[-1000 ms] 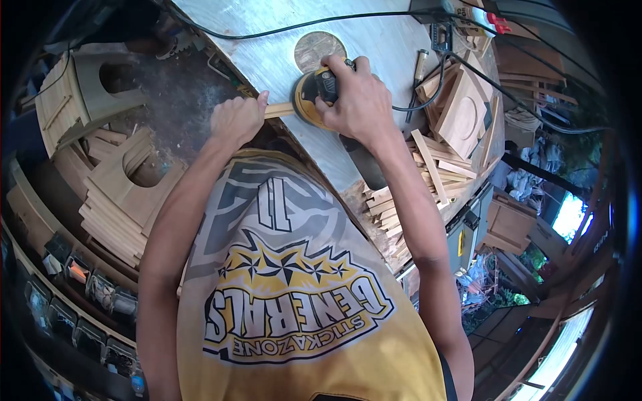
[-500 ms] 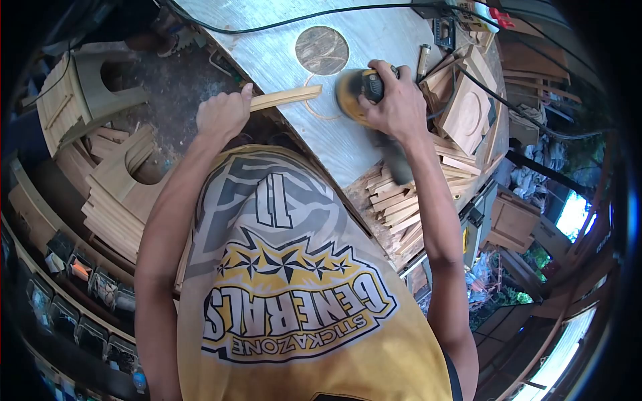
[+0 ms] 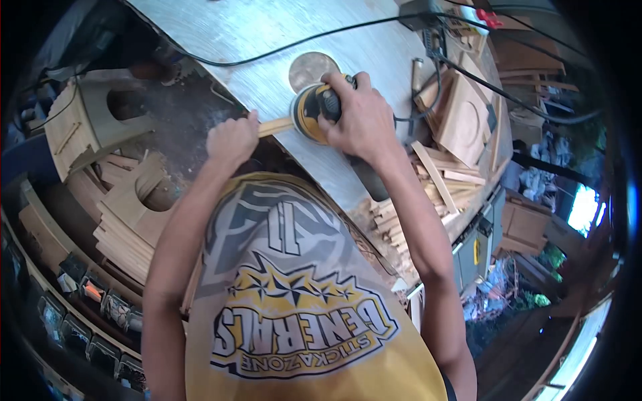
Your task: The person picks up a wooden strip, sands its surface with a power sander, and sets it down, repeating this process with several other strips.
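One wooden strip [image 3: 275, 126] in the closed left hand [image 3: 231, 142], apparently against the sander [image 3: 309, 115] in the curled right hand [image 3: 364, 121].

A yellow-and-black sander [image 3: 309, 116] covers one end of a narrow wooden strip [image 3: 275, 127].

Stacked panels [image 3: 127, 215] left, dark bins [image 3: 77, 329] below, framed wood panel [image 3: 526, 224] right

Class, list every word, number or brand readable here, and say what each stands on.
"11": grey-and-yellow fabric jersey, upside down.
"GENERALS": same jersey, upside down.
"STICKAZONE": same jersey, upside down.
Too small or blurred to read: any marking on the yellow-and-black round sander; the small yellow rectangular label at right.
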Motion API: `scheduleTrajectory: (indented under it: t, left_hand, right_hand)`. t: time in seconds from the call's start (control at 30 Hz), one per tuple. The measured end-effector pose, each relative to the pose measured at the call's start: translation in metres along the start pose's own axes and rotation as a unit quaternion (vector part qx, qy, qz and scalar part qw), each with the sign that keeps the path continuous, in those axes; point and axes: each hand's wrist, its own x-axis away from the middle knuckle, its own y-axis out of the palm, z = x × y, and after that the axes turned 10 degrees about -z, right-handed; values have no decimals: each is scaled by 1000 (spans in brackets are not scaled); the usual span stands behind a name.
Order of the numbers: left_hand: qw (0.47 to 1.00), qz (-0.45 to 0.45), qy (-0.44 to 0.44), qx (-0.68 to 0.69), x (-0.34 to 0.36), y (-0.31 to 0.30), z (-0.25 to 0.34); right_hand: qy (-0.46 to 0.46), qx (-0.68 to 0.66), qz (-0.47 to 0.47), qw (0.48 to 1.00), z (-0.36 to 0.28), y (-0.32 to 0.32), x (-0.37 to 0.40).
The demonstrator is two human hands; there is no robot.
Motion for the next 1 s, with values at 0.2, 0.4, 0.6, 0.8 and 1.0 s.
scheduleTrajectory:
  t: [0.2, 0.4, 0.6, 0.8, 1.0]
  left_hand:
    - [1000, 3, -1, 10, 0, 3, 5]
    - [998, -13, -17, 54, 9, -1, 8]
    - [998, -22, -28, 53, 3, -3, 18]
    - [996, 2, -40, 80, 0, 7, 19]
    - [992, -13, -48, 118, 4, 4, 21]
  right_hand:
    - [-24, 22, -21, 999, -22, 4, -2]
    - [-7, 28, -10, 1000, 9, -1, -6]
    - [-55, 35, 2, 998, -24, 9, -6]
    - [-22, 50, -14, 998, -6, 0, -7]
    - [-81, 12, 15, 997, -35, 16, -3]
